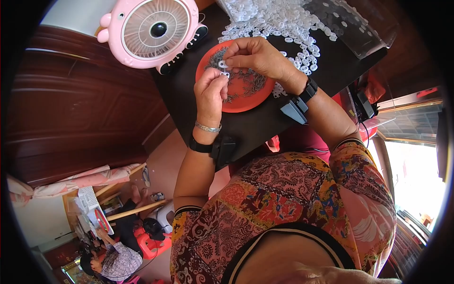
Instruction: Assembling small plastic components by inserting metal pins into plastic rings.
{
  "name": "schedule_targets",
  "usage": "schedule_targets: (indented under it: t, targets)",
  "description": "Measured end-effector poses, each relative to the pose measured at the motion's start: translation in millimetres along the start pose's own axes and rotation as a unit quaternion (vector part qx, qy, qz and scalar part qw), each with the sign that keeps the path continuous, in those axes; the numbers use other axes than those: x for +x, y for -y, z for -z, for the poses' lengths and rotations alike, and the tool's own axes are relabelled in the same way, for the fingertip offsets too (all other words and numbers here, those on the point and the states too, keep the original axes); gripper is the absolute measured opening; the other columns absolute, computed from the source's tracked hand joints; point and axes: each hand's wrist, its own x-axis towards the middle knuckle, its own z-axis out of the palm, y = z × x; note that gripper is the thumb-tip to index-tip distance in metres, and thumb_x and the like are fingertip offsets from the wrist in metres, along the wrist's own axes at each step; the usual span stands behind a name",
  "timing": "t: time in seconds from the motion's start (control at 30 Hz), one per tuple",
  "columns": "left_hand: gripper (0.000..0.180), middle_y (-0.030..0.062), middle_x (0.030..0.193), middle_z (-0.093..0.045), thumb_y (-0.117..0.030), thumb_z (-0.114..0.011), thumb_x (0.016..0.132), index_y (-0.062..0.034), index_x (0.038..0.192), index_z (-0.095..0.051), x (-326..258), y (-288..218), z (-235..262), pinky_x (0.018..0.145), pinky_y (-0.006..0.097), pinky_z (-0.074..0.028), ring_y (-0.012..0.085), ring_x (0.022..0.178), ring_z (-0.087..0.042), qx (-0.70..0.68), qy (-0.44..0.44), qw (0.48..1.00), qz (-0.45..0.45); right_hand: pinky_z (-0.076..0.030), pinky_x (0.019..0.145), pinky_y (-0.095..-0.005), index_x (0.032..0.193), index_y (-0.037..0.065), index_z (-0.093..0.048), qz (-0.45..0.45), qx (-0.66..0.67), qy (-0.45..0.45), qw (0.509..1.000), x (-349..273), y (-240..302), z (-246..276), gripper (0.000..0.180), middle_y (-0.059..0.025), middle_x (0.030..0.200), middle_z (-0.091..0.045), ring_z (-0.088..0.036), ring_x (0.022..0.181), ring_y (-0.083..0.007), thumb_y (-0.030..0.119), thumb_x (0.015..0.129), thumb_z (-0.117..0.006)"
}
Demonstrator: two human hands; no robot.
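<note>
Frankly, we cannot make out much of the small white part point(223, 64) pinched between our two hands: it looks like a little plastic ring, but our fingertips cover most of it. The right hand point(257, 56) grips it from above with thumb and forefinger closed on it, and the left hand point(211, 92) meets it from below, fingers curled tight around a second white bit point(226, 74) we can barely see. Both sit just over the orange plate point(246, 97), a round, smooth dish strewn with thin dark wiry pieces point(253, 81) too fine to tell apart. Behind it a heap of white plastic rings point(288, 23) spreads over the dark table point(255, 125), partly under a clear plastic bag point(359, 28) cut off by the frame's rim. A pink, round, animal-shaped fan point(156, 29) stands at the table's far left corner. Black bands with boxy units wrap both wrists.
</note>
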Motion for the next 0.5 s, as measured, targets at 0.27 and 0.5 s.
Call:
schedule_targets:
  t: [0.27, 0.5]
  targets:
    - [0.009, -0.0013, 0.059, -0.047, -0.008, -0.054, 0.082, -0.0037, 0.074, -0.053, -0.2, -1.3, -1.7, 0.045, 0.019, -0.031, 0.0054, 0.049, -0.04, -0.006, -0.003, 1.0, -0.001, -0.045, 0.059, -0.0183, 0.09, 0.001, -0.065, -0.005, -0.009, -0.006, 1.0, 1.2, -2.5, 0.5, 0.009, -0.0013, 0.077, -0.064, -0.058, 0.068, -0.0061, 0.007, 0.083, -0.066]
    - [0.01, -0.0012, 0.058, -0.047, -0.008, -0.054, 0.082, -0.0031, 0.074, -0.054, -0.4, -1.2, -0.6, 0.046, 0.019, -0.031, 0.0054, 0.049, -0.04, -0.002, -0.001, 1.0, -0.002, -0.045, 0.06, -0.0184, 0.089, 0.001, -0.065, 0.006, -0.024, -0.002, 1.0, 0.7, -2.0, -0.4, 0.009, -0.0012, 0.076, -0.064, -0.058, 0.067, -0.0059, 0.007, 0.083, -0.066]
